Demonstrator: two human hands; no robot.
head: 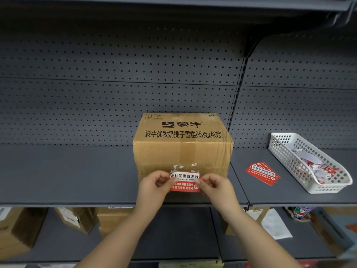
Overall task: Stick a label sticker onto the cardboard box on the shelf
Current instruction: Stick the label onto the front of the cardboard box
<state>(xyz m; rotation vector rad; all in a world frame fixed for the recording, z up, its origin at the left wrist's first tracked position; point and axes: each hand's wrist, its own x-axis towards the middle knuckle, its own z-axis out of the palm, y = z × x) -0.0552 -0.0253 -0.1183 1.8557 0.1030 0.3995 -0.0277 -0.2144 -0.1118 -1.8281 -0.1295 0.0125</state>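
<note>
The cardboard box (182, 146) in front of you is plain brown corrugated board, creased and a little dented, with black printed characters across its upper face and a strip of clear tape running down the middle of its front. Just above your fingertips, the front face carries ragged white scraps of torn paper (184, 167). The box sits on a smooth dark grey metal shelf (67, 171) backed by a perforated panel (116, 74) dotted with small round holes.

The label sticker (185, 182) is a small rectangle, red with a white band along its top holding bold black characters, and lines of white characters below. It is stretched flat between your two hands, low against the front of the box; you cannot tell whether it is already touching the cardboard.

Your left hand (153, 187) pinches the sticker's left edge between thumb and forefinger, the other fingers curled in. Your right hand (216, 187) pinches the right edge the same way. Both forearms reach up from below, converging toward the box.

Beyond your right hand, well apart from it, a small fanned stack of spare stickers (262, 173) in the same red lies flat on the shelf. Further out on that side stands a white plastic basket (286, 149) with lattice walls, long and shallow, holding crumpled white and red paper scraps.
</note>
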